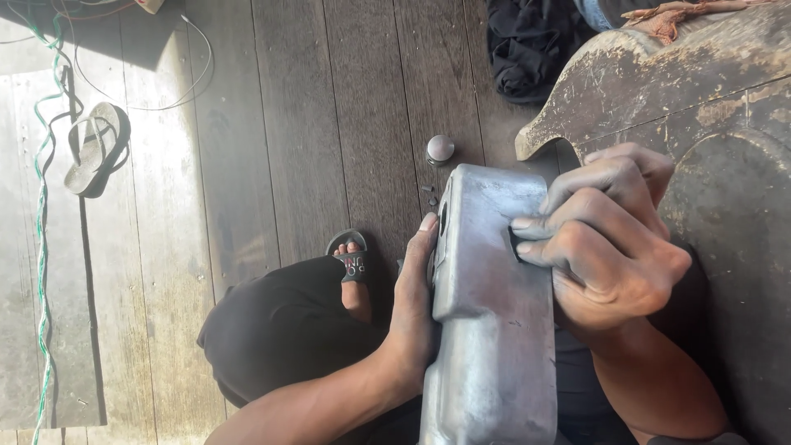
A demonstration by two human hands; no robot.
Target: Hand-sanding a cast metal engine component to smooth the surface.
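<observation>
A grey cast-metal cover [494,321], long and dull-surfaced, sits held between both hands above the person's lap, beside a worn, rusty metal body [700,107] at the right. The left hand [412,309] lies flat along its left edge with fingers [424,235] stretched out against the metal, while the right hand [614,239] presses on the right edge — its fingers [568,221] curled shut around something small and dark that cannot be made out. Beyond lie the dark plank floor [288,124], a small round knob [439,148], a sandal [97,148], a green-and-white twisted cord [41,247] and black cloth [531,41].
</observation>
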